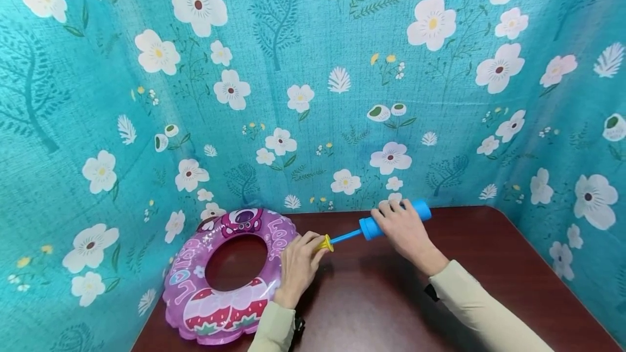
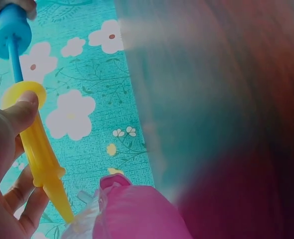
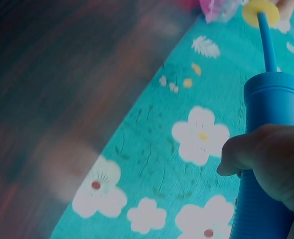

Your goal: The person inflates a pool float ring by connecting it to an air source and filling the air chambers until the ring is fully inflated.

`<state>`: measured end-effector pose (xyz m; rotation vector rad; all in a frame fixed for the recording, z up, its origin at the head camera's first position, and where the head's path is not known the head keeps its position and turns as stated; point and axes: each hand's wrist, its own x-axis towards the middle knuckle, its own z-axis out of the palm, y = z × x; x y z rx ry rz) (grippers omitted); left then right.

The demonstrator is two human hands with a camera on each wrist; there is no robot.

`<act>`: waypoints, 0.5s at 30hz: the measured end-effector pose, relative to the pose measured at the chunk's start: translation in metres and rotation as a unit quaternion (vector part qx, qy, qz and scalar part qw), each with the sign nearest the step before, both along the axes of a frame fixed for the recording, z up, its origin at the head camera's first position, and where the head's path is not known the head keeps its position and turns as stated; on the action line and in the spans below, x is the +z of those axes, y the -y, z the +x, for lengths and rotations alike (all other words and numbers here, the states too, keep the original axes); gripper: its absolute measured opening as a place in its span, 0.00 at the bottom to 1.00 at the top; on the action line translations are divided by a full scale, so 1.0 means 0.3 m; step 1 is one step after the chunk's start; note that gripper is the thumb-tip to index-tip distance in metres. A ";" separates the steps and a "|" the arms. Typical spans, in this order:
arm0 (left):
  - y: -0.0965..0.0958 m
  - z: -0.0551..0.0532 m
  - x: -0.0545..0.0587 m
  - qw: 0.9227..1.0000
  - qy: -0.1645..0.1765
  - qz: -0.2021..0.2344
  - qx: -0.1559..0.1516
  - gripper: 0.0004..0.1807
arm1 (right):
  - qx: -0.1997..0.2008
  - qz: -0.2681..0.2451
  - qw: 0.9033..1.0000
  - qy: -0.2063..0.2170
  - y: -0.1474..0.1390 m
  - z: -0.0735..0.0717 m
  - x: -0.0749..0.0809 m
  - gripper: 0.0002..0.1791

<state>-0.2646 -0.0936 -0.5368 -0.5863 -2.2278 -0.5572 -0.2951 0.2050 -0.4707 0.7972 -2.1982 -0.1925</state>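
A hand air pump is stretched between my two hands. My right hand (image 1: 403, 230) grips its blue barrel (image 3: 274, 107), thumb laid along the side in the right wrist view. My left hand (image 1: 299, 265) holds the yellow nozzle (image 2: 40, 154), thumb on its round flange. A thin blue rod (image 1: 346, 236) shows between flange and barrel. The nozzle's tapered tip reaches the edge of a purple inflatable swim ring (image 1: 188, 265) with bear and strawberry prints. In the left wrist view, a small clear valve piece (image 2: 84, 197) stands beside that tip; the contact point is partly hidden.
Everything is over a dark reddish-brown table (image 1: 371, 308). A teal cloth (image 1: 313, 118) with white flowers hangs behind it and along both sides. The ring lies on the table's left part, close to the cloth.
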 end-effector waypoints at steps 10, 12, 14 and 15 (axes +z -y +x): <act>0.004 0.008 0.003 1.000 -0.008 0.001 0.008 0.14 | -0.018 0.030 0.999 0.013 0.166 0.023 -0.031 0.27; 0.000 0.009 0.005 1.000 0.000 0.006 0.005 0.14 | -0.020 0.031 0.999 0.017 0.191 0.026 -0.037 0.28; -0.005 0.009 0.007 1.000 0.004 0.010 0.002 0.14 | -0.017 0.032 0.999 0.021 0.213 0.029 -0.040 0.27; -0.008 0.009 0.008 1.000 0.004 0.013 0.002 0.15 | -0.016 0.034 0.999 0.022 0.221 0.030 -0.041 0.27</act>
